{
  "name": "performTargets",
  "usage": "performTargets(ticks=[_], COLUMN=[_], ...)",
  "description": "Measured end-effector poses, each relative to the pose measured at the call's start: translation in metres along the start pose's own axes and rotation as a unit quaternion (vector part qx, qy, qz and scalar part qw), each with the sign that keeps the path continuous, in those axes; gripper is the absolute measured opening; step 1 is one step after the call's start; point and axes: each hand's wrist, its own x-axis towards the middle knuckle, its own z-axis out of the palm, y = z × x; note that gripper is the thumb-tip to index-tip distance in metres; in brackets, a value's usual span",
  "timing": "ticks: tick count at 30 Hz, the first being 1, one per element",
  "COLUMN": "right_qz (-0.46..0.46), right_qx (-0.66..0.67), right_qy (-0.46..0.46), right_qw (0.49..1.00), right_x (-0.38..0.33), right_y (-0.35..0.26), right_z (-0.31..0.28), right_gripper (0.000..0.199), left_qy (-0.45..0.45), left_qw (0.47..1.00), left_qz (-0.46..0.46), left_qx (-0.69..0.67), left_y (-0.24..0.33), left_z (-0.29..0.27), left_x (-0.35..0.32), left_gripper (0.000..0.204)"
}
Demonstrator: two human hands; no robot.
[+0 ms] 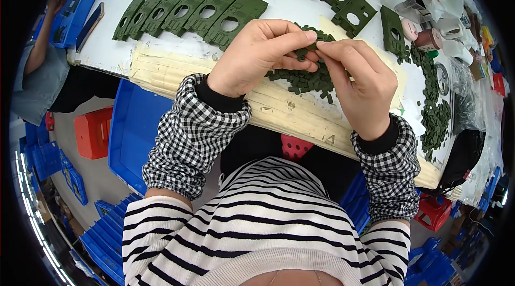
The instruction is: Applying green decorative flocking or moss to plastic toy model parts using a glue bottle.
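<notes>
Both hands are meeting at the frame's centre: the left hand (256,56) and right hand (357,83) are pinching one small green piece (308,49) between their fingertips, fingers closed on it. The piece is dark green and tiny, its long axis too hidden to tell. Just below it is lying a pile (308,79) of like pieces on the desk (279,1); flat green plates (188,15) are overlapping at upper left.

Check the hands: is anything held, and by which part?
A small dark green plastic piece, pinched between the fingertips of the left hand and right hand; which part of it cannot be told.
</notes>
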Motion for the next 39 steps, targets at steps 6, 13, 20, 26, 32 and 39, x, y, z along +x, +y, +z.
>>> performTargets(ticks=[6, 13, 20, 26, 32, 39], right_qz=[0.04, 0.007, 0.035, 0.096, 0.084, 0.053], right_qx=[0.023, -0.048, 0.015, 0.081, 0.006, 0.005], right_qy=[-0.006, 0.004, 0.017, 0.032, 0.021, -0.006], right_qw=[0.999, 0.999, 0.999, 0.992, 0.996, 0.999], right_x=[-0.0003, -0.0022, -0.0018, -0.0008, -0.0019, -0.0016], right_y=[-0.002, -0.0008, -0.0002, 0.0014, 0.0031, 0.0009], right_z=[-0.0019, 0.002, 0.004, 0.0027, 0.0012, 0.0014], right_gripper=[0.012, 0.011, 0.011, 0.014, 0.015, 0.012], left_qy=[-0.009, -0.003, 0.004, 0.003, 0.016, -0.005], left_qw=[1.0, 1.0, 1.0, 1.0, 1.0, 0.999], left_qz=[-0.008, 0.022, 0.005, 0.003, 0.001, 0.037], left_qx=[-0.008, 0.011, 0.004, 0.02, -0.005, -0.008], left_y=[0.001, -0.0026, -0.005, -0.0018, -0.0003, -0.0061], left_z=[-0.0008, -0.0007, -0.0004, 0.0001, -0.0021, -0.0048], left_x=[0.0, 0.0015, 0.0027, -0.0001, -0.0002, -0.0002], left_gripper=[0.021, 0.021, 0.022, 0.025, 0.033, 0.034])
